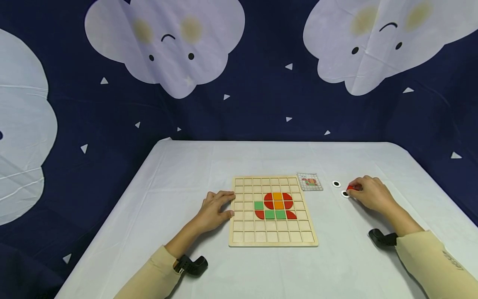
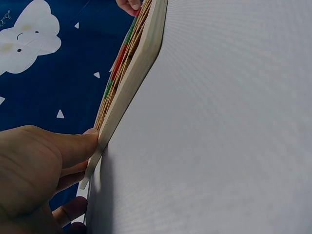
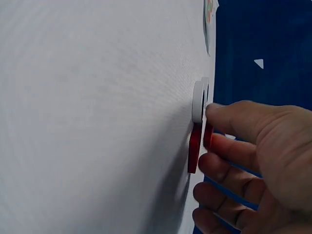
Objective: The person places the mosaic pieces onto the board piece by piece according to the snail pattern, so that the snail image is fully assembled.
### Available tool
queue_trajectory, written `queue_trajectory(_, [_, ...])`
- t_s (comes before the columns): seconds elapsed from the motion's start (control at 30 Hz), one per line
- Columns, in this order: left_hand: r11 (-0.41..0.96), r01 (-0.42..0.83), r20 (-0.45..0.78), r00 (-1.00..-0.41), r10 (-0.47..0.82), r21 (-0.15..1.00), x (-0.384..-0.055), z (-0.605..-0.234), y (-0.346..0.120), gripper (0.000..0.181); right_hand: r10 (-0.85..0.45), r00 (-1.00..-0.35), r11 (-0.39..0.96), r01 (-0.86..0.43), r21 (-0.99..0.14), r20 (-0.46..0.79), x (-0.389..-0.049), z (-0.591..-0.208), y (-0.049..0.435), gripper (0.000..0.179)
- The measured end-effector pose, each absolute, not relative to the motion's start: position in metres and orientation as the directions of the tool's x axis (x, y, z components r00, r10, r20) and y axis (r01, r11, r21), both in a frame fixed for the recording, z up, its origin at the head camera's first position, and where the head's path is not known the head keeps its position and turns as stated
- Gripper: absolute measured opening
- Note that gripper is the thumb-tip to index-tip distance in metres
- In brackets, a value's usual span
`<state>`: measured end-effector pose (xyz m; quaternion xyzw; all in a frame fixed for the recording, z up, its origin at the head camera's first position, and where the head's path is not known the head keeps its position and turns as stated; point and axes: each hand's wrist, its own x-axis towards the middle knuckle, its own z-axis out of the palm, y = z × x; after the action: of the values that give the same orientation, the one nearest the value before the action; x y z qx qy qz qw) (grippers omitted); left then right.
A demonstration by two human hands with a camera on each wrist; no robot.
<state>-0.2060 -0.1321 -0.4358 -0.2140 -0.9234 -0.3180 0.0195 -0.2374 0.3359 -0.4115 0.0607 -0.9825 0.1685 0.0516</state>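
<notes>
A wooden grid board [image 1: 272, 238] lies mid-table, with red, orange and green tiles [image 1: 280, 214] set in several of its squares. My left hand [image 1: 214, 211] rests against the board's left edge, thumb and forefinger touching the wooden rim [image 2: 131, 87]. To the right of the board, my right hand [image 1: 371, 193] pinches a red tile [image 3: 208, 135] between thumb and finger. Another red tile [image 3: 194, 148] lies on the cloth just under the fingers. Beside that hand is a white disc with a black centre [image 1: 345, 194], partly overlapped by the fingers.
A second white disc with a black centre [image 1: 336, 184] lies slightly farther back. A small pattern card [image 1: 315, 187] sits by the board's upper right corner. White cloth [image 1: 186, 166] covers the table, and a dark blue cloud-print curtain [image 1: 261, 116] hangs behind it.
</notes>
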Motion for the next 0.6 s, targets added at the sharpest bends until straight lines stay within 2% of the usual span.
queue_trajectory(0.27, [0.703, 0.405, 0.168, -0.908, 0.383, 0.585, -0.206, -0.436, -0.132, 0.049, -0.14, -0.981, 0.922, -0.179, -0.343, 0.135, -0.237, -0.403, 0.309, 0.032])
queue_trajectory(0.6, [0.691, 0.414, 0.172, -0.903, 0.393, 0.593, -0.206, -0.436, -0.133, 0.048, -0.277, -0.942, 0.883, -0.328, -0.335, 0.19, -0.239, -0.39, 0.237, 0.025])
